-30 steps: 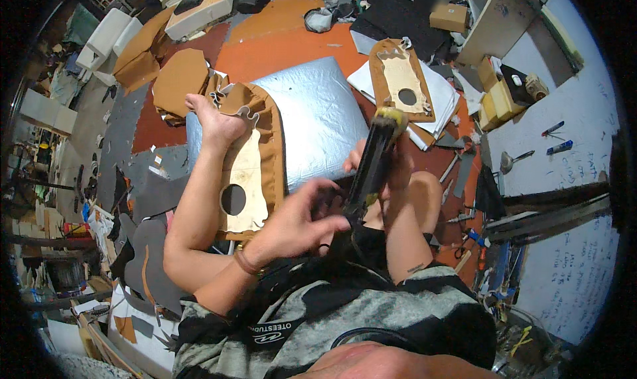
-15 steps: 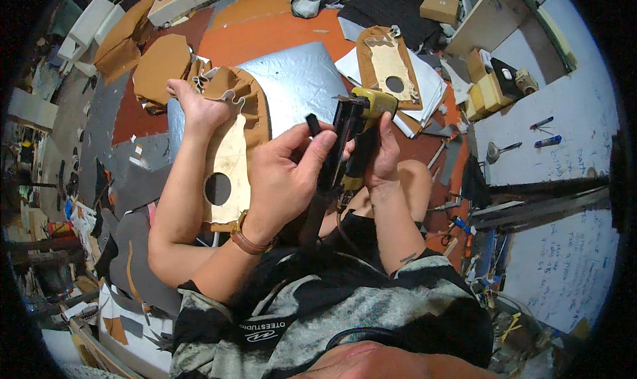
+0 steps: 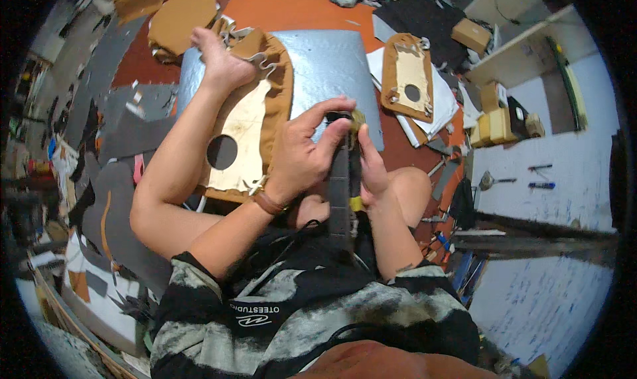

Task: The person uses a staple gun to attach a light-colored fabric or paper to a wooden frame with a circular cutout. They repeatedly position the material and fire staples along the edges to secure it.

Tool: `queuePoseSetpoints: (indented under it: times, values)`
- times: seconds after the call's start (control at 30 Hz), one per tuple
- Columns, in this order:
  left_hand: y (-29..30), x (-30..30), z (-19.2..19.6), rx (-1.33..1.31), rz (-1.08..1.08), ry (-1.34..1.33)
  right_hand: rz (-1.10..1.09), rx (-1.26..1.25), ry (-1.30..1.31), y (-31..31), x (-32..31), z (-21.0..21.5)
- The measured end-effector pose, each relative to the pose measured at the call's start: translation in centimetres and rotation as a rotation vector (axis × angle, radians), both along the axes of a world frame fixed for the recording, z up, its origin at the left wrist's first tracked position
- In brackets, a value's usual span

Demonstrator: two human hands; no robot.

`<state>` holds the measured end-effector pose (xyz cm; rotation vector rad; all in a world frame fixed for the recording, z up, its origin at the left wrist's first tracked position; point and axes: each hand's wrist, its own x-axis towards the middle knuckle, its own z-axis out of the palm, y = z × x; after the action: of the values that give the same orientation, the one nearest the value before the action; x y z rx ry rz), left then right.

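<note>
Both my hands hold a long black tool with yellow parts (image 3: 341, 193), upright over my lap. My left hand (image 3: 302, 154), with a brown band at the wrist, wraps its fingers over the tool's top end. My right hand (image 3: 369, 168) grips the tool from the right side. Just left of them lies a tan wooden panel with a round hole (image 3: 240, 135), wrapped at its edges in brown fabric. My bare foot (image 3: 219, 62) presses on its far end. The panel rests on a silvery sheet (image 3: 332, 60).
A second brown-edged panel with a hole (image 3: 411, 74) lies on white papers at the right. Cardboard boxes (image 3: 470, 35), yellow blocks (image 3: 494, 123) and small tools (image 3: 494, 178) sit along the white wall. Grey and brown offcuts (image 3: 133, 130) cover the floor at the left.
My left hand has come up from the tool's lower part and closed over its top end. The tool has swung from tilted to nearly upright, closer to my body.
</note>
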<state>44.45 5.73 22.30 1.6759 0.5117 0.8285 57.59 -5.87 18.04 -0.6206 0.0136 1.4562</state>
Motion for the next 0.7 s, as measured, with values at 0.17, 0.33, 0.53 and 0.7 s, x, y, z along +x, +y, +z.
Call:
queuePoseSetpoints:
  times: [0.17,0.33,0.53,0.7]
  values:
    - [-0.4,0.3,-2.4,0.039,0.257,-0.024,0.177,-0.217,-0.848,-4.6,-1.0,2.4]
    - [0.0,0.3,-2.6,0.184,0.280,-0.022,0.506,-0.144,-1.069,-6.4,-1.8,2.2]
    - [3.4,-1.1,0.7,-0.252,0.312,-0.247,0.456,-0.182,-0.759,-4.8,-3.6,0.8]
    - [4.6,-4.8,-0.3,0.168,0.135,0.039,0.445,-0.179,-0.941,-2.3,-2.7,2.6]
